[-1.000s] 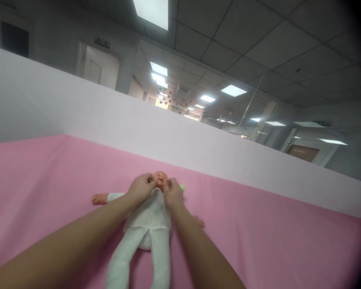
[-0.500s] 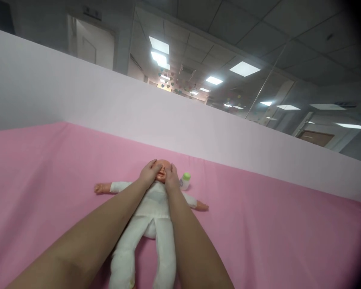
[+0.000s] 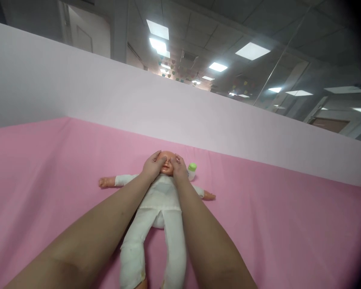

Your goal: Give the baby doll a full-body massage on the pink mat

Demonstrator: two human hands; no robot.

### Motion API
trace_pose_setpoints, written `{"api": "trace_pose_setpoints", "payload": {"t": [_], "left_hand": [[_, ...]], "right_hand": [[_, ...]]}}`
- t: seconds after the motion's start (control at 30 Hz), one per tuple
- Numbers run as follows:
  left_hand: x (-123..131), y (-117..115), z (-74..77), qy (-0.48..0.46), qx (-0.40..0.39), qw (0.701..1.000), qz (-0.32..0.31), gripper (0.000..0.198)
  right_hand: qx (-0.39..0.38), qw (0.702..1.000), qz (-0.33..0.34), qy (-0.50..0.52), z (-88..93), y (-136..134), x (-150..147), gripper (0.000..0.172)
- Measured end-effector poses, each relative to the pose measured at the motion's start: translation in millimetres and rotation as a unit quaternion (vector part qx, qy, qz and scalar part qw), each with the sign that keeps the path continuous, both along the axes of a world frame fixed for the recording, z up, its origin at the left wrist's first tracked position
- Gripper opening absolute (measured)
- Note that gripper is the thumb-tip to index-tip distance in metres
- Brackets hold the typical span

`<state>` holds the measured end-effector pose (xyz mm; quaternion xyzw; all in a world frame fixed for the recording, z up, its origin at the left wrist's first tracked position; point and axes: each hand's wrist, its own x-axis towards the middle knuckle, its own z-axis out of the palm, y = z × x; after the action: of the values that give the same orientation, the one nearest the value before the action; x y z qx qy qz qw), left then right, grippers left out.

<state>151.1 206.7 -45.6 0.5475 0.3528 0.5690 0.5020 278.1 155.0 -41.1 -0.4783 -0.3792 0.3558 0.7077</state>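
Observation:
A baby doll point(image 3: 162, 194) with a white cloth body lies on its back on a pink sheet point(image 3: 243, 224), its arms spread sideways. Both hands cup its head from the two sides. My left hand point(image 3: 153, 165) is on the left cheek, the thumb resting on the face near the eye. On the other side my right hand point(image 3: 179, 166) holds the head, its thumb beside the nose. The doll's eyes are covered by the thumbs; its mouth shows between the hands. Just right of my right hand stands a small bottle point(image 3: 192, 171) with a green cap.
A pale low wall point(image 3: 168, 108) runs behind the pink sheet. Above it, glass shows ceiling lights and hanging heart decorations. A white door point(image 3: 88, 32) is at the upper left.
The view has shifted, so the doll and hands appear slightly higher and further right. The thumbs have moved a little over the doll's face; both hands still hold the head.

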Motion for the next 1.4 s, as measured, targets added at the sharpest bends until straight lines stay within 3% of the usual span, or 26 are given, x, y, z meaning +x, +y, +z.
{"api": "trace_pose_setpoints", "payload": {"t": [0.2, 0.43, 0.63, 0.8, 0.97, 1.13, 1.3, 1.4], "left_hand": [[2.8, 4.5, 3.9, -0.059, -0.067, 0.996, -0.007, 0.065], [-2.4, -4.9, 13.7, -0.083, -0.059, 0.993, -0.057, 0.052], [-4.9, -15.8, 21.6, -0.095, -0.049, 0.989, -0.102, 0.074], [-3.9, -13.6, 19.8, -0.089, -0.047, 0.99, -0.096, 0.073], [0.0, -3.4, 9.3, -0.039, -0.021, 0.997, -0.056, 0.061], [3.2, -0.8, 10.0, -0.06, -0.046, 0.996, -0.041, 0.048], [-1.9, -2.9, 12.0, -0.119, -0.101, 0.984, -0.083, 0.056], [-7.2, -4.9, 11.7, -0.141, -0.115, 0.978, -0.102, 0.06]], "right_hand": [[-0.031, 0.995, 0.047, 0.083, -1.2, 4.1, 5.3, 0.051], [-0.01, 0.988, 0.081, 0.132, 2.5, 0.7, 2.0, 0.075], [0.056, 0.987, 0.118, 0.095, 3.7, -3.9, 1.0, 0.078], [0.032, 0.997, 0.063, 0.02, 8.9, -3.4, -2.7, 0.085], [0.0, 0.999, -0.002, -0.035, 12.0, -7.3, -6.7, 0.07], [0.02, 0.999, 0.018, 0.041, 5.6, -0.3, -4.5, 0.055], [0.011, 0.982, 0.096, 0.163, 1.2, 0.4, 3.3, 0.058], [0.012, 0.978, 0.116, 0.175, 1.1, -3.7, 5.0, 0.063]]}}
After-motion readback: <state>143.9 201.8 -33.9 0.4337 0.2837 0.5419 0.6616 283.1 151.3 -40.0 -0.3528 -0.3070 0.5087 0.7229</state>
